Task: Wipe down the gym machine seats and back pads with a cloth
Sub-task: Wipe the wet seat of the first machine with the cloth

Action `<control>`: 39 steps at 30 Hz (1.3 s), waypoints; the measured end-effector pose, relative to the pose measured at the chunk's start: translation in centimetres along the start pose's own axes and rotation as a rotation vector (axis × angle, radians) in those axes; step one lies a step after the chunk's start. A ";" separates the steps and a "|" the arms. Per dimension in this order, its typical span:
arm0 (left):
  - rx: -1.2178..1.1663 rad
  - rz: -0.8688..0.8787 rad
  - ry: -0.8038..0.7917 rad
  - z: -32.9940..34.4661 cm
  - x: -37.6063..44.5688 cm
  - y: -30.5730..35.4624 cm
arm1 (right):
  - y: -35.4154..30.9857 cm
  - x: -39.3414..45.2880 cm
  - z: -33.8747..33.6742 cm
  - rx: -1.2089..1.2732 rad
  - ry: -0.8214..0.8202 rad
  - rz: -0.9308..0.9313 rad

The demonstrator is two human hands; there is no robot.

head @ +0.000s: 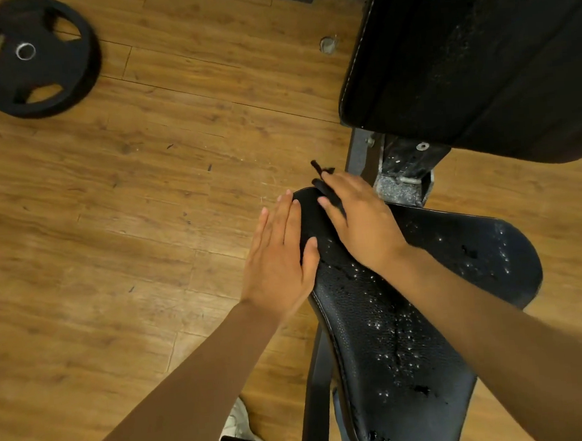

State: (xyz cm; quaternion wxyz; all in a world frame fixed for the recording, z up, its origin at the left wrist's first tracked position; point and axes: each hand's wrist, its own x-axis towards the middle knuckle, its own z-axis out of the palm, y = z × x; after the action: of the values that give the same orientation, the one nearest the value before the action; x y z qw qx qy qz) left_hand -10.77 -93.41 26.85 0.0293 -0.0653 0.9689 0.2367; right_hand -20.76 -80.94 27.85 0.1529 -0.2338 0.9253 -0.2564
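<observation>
1. Covering most of the frame is a wooden plank floor (179,152), brown, with scuffs and dark flecks.
2. Filling the upper right is a black back pad (479,59) with pale stitching along its left edge and a dusty, worn patch on its face.
3. Running from the centre to the lower right lies a black seat (396,334), its textured cover cracked and speckled with small bright spots; whether these are droplets or wear cannot be told.
4. Between the pad and the seat stands a dark metal frame (400,173) with bolts and a scuffed grey bracket. A dark post drops below the seat at lower centre.
5. At the upper left a black weight plate (29,56) with grip slots and a metal centre ring lies flat on the floor, well apart from the machine.
6. The right hand (363,221) lies palm down on the top end of the seat, fingers spread and mostly straight, pressing a dark cloth (327,189) against the cover. Only a strip of the cloth shows, poking out past and between the fingers, so its full extent cannot be told.
7. The left hand (278,259) is flat with straight fingers, resting on the seat's left edge just beside the right hand, thumb lying on the cover. It holds nothing.
8. At the bottom edge, left of the post, part of a pale shoe (241,422) shows on the floor.
</observation>
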 end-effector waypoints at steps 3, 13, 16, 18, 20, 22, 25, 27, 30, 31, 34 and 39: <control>0.017 0.016 -0.036 0.1 0.1 -0.1 | 0.9 -2.8 -0.5 -0.086 0.002 -0.094; 0.151 0.069 -0.090 -0.1 0.3 -0.2 | 0.8 0.1 -0.4 -0.043 -0.008 -0.009; 0.119 0.050 -0.090 -0.1 0.4 0.2 | 1.5 -3.2 -1.2 -0.100 0.005 -0.084; 0.083 0.015 -0.076 -0.1 0.5 0.8 | 1.7 -3.2 -1.8 -0.041 -0.037 -0.074; 0.047 -0.035 -0.049 0.0 0.6 1.5 | 1.3 -2.2 -2.3 0.057 -0.069 -0.026; 0.020 -0.081 -0.005 0.3 0.9 2.0 | 0.9 -1.0 -2.4 0.138 -0.036 0.034; -0.020 -0.142 0.046 0.8 1.3 2.6 | 1.1 -1.0 -1.7 0.025 -0.003 0.002; -0.042 -0.176 0.050 1.0 1.3 2.9 | 1.5 -1.8 -1.1 -0.033 0.012 -0.043; -0.063 -0.204 0.011 1.0 1.4 3.3 | 1.8 -2.6 -0.4 -0.087 0.147 -0.115; -0.061 -0.210 -0.008 1.1 1.4 3.5 | 1.9 -2.3 -0.3 -0.105 0.174 -0.126; -0.030 -0.223 -0.017 1.4 1.3 3.8 | 1.5 0.5 -0.5 -0.097 0.126 -0.044; 0.014 -0.230 0.019 1.7 1.4 3.6 | 1.8 2.3 -0.5 -0.041 0.003 0.039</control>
State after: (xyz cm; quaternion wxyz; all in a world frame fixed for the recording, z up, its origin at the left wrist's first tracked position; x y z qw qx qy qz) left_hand -12.60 -89.65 26.83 0.0476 -0.1783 0.9568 0.2245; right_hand -23.56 -80.53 26.91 0.1517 -0.2182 0.9351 -0.2345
